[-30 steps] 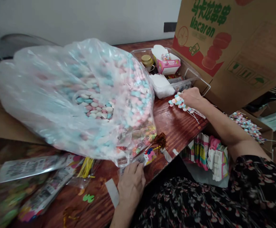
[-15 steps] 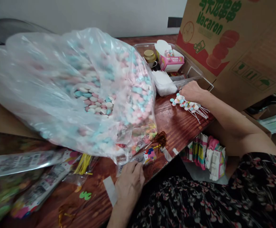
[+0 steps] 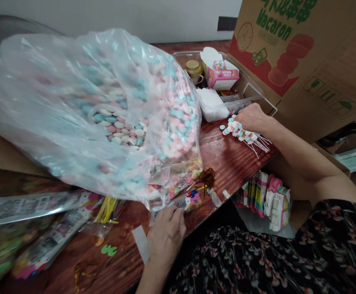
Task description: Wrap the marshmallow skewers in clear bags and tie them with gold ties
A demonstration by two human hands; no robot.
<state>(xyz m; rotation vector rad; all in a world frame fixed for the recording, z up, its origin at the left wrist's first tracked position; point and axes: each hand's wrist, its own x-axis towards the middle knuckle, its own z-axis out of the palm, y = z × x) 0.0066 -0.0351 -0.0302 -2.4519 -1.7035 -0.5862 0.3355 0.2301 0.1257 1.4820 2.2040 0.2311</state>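
My right hand [image 3: 253, 117] is closed over a pile of candy sticks [image 3: 241, 132] at the table's right side, its fingertips mostly hidden at the candy end. Pink, blue and white discs are threaded on white sticks that point toward the table edge. My left hand [image 3: 167, 230] lies near the front edge, fingers resting on the end of a clear printed packet [image 3: 185, 201]. Beside that wrist is a white paper strip [image 3: 141, 244]. A big clear bag of pastel candies [image 3: 123, 130] fills the middle and left of the table.
A clear tray [image 3: 254, 94] holds a gold-lidded jar [image 3: 194, 68] and a pink-white box [image 3: 222, 77]. Behind stands a tall Macaron carton [image 3: 288, 61]. Yellow ties [image 3: 106, 209] and printed wrappers [image 3: 55, 232] lie left. Folded packs [image 3: 266, 198] sit below the table's right edge.
My right hand has shifted slightly over the candy sticks, and one blue disc now shows a little apart from the pile. The left hand stays put; the view has tilted slightly.
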